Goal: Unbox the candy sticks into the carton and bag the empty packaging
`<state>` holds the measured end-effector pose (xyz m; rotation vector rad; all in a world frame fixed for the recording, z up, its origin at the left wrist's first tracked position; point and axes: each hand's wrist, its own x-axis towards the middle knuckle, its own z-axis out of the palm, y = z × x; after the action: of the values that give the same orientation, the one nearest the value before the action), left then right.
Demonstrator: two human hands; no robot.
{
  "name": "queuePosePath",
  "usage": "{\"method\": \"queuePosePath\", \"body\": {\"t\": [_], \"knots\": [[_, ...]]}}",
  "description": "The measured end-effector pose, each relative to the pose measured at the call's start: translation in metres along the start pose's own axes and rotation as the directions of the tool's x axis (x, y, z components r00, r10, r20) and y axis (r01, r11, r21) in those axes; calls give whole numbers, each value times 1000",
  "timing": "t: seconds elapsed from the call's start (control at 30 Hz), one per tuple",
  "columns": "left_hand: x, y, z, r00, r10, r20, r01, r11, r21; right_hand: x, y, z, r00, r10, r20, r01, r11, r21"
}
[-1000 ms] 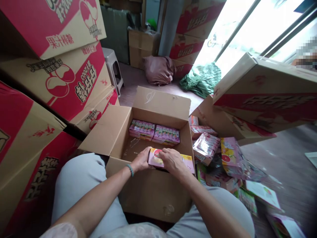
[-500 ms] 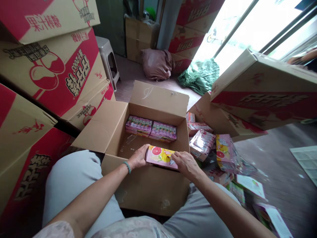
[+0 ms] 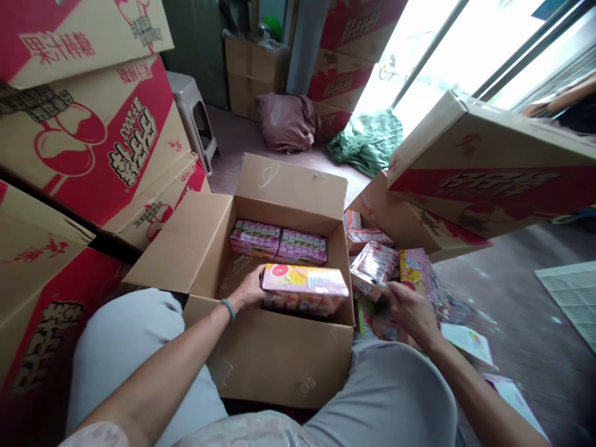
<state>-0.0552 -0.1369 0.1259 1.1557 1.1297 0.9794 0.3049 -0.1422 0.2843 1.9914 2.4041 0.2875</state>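
Cartons crowding open box (image 3: 279,347) — left hand (image 3: 249,290)

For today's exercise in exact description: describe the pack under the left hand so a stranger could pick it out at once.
Find the open carton between the person's knees. At its near wall, the left hand holds a pink pack. Unlike the two packs flat against the far wall, it is raised, showing a yellow top with a grapefruit slice.
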Motion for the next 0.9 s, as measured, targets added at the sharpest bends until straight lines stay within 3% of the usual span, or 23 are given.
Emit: {"method": "queuePosePath", "body": {"t": [0.07, 0.1, 0.17, 0.23, 0.33, 0.43, 0.53, 0.73, 0.9], "knots": [[5, 8, -10, 994, -77, -80, 61, 981, -183, 1, -1, -7, 984, 148, -99, -142, 987, 70], [6, 14, -15, 987, -114, -114, 82, 963, -256, 4, -8, -9, 980, 179, -89, -170, 980, 102], [8, 28, -24, 967, -182, -175, 113, 932, -346, 12, -33, -6, 990, 134, 41, -139, 982, 127], [8, 41, -35, 942, -220, -252, 116, 921, -371, 24, -66, 10, 973, -5, 232, -22, 993, 114], [5, 55, -49, 905, -195, -378, 47, 929, -367, 42, -110, 51, 852, -201, 484, 180, 979, 91], [0, 58, -59, 872, -187, -453, 10, 932, -363, 53, -132, 93, 760, -274, 590, 287, 955, 74], [-5, 56, -63, 844, -186, -503, -23, 924, -381, 58, -135, 115, 750, -262, 608, 291, 955, 52], [-9, 63, -73, 808, -169, -565, -78, 919, -386, 60, -141, 120, 729, -286, 622, 329, 943, 47], [-10, 66, -79, 746, -167, -645, -129, 914, -386, 61, -138, 117, 767, -226, 601, 277, 961, 8]]}}
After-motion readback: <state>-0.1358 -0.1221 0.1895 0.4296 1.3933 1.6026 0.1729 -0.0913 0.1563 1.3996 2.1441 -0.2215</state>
